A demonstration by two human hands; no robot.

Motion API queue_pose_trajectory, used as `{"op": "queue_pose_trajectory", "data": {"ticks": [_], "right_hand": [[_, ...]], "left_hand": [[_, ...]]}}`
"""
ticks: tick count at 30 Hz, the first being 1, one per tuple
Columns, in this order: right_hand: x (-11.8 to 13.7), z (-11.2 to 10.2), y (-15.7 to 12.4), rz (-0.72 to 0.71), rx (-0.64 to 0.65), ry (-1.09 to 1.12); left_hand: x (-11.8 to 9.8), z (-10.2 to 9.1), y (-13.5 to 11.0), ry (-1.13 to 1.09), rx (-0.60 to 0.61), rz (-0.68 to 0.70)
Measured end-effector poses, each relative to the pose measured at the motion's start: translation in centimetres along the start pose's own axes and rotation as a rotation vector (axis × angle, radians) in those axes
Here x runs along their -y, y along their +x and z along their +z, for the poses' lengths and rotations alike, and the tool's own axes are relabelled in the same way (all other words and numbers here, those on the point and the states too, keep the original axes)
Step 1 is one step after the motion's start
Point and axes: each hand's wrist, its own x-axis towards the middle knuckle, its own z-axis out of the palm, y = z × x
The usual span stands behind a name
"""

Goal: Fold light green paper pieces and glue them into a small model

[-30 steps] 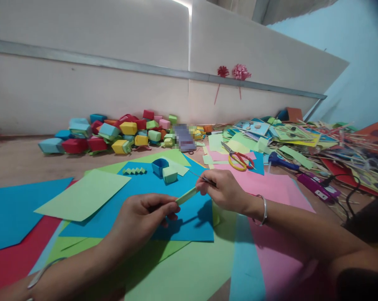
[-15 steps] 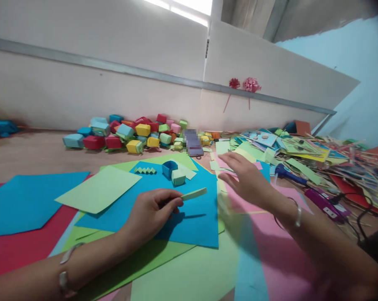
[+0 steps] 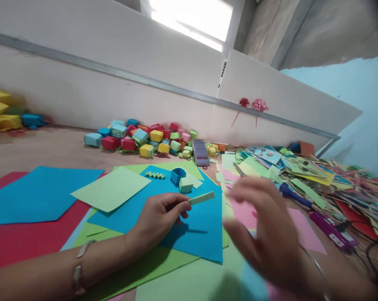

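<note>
My left hand (image 3: 159, 219) pinches one end of a folded light green paper strip (image 3: 201, 197), which sticks out to the right over a blue sheet (image 3: 195, 225). My right hand (image 3: 264, 234) hovers blurred at lower right, fingers spread, holding nothing that I can see. Beyond the strip on the blue sheet sit a small blue paper box (image 3: 177, 175), a pale green paper cube (image 3: 185, 184) and a green zigzag-folded strip (image 3: 155, 174).
Light green (image 3: 112, 188), blue (image 3: 41, 194), red and pink (image 3: 301, 230) sheets cover the floor. A pile of coloured paper boxes (image 3: 145, 138) lies by the wall. To the right lie cards, sticks, a blue tool (image 3: 293, 194), a purple glue gun (image 3: 328, 230) and cables.
My right hand let go of the strip and a thin tool, reached toward the scissors area, then swung back nearer, blurred. The view tilted up and right. My left hand still holds the strip.
</note>
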Motion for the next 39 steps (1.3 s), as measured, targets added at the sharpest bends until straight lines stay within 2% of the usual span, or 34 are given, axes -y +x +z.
{"op": "queue_pose_trajectory", "data": {"ticks": [2,5,7,12,15,18,20,22,24,28,31,34,37,39], "right_hand": [[1.5,0.2,2.8,0.204,0.125,0.153],[1.5,2.2,4.7,0.466,0.389,0.527],[1.0,3.5,4.7,0.554,0.406,0.602],[2.0,4.6,3.5,0.484,0.352,0.521],[3.1,4.9,3.2,0.427,0.371,0.462],[2.7,5.0,3.0,0.349,0.391,0.454],[1.2,4.4,3.0,0.252,0.441,0.413],[-1.2,3.3,3.1,0.224,0.514,0.204],[-3.9,2.0,3.0,0.423,0.607,-0.246],[-8.3,0.9,1.7,0.537,0.696,-0.406],[-9.4,1.1,0.9,0.52,0.702,-0.409],[-9.2,1.1,1.2,0.496,0.668,-0.369],[-7.1,0.9,2.1,0.458,0.555,-0.254],[-4.8,1.0,2.4,0.399,0.422,0.036]], "left_hand": [[0.0,0.1,0.0,-0.045,-0.006,-0.02],[0.1,-0.1,0.0,-0.032,0.047,-0.053],[0.2,-0.3,-0.1,0.069,0.097,-0.023],[0.0,-0.9,-0.6,0.372,0.067,0.229],[0.3,-1.1,-0.5,0.437,0.116,0.236],[0.5,-1.2,-0.2,0.448,0.176,0.207],[0.3,-1.1,0.0,0.426,0.156,0.171],[-0.1,-1.1,0.2,0.379,0.103,0.106],[-0.5,-1.0,0.3,0.315,0.058,0.014],[-0.4,-0.8,0.6,0.16,0.012,-0.111],[-0.3,-0.7,0.5,0.065,-0.024,-0.144],[-0.8,-0.7,0.4,0.041,0.0,-0.194],[-1.3,-0.7,0.4,0.038,-0.01,-0.205],[-1.3,-0.6,0.4,0.058,-0.014,-0.173]]}}
